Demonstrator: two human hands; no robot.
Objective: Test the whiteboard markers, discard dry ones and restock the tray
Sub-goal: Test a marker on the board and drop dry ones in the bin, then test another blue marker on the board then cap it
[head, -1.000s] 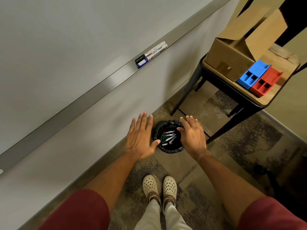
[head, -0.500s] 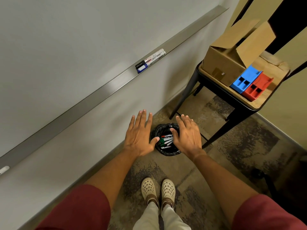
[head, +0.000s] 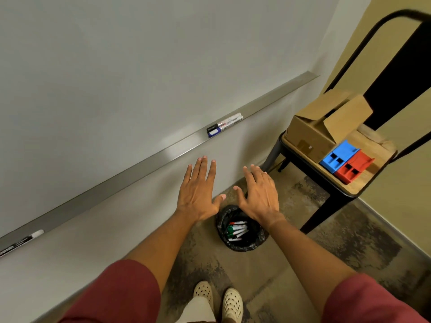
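Note:
My left hand and my right hand are both stretched out flat in front of me, fingers straight, holding nothing. Below them on the floor stands a small black-lined bin with several red and green markers inside. Two markers, one with a black cap and one with a blue cap, lie on the whiteboard's metal tray beyond my left hand. Another marker lies on the tray at the far left. The whiteboard fills the upper left.
A black-framed chair with a wooden seat stands at the right, carrying an open cardboard box and a blue holder beside a red holder. My feet in pale clogs stand on mottled carpet.
Both hands have risen from just over the bin toward the tray, staying flat. My view has tilted up, so the bin now lies below the hands and a far-left marker shows.

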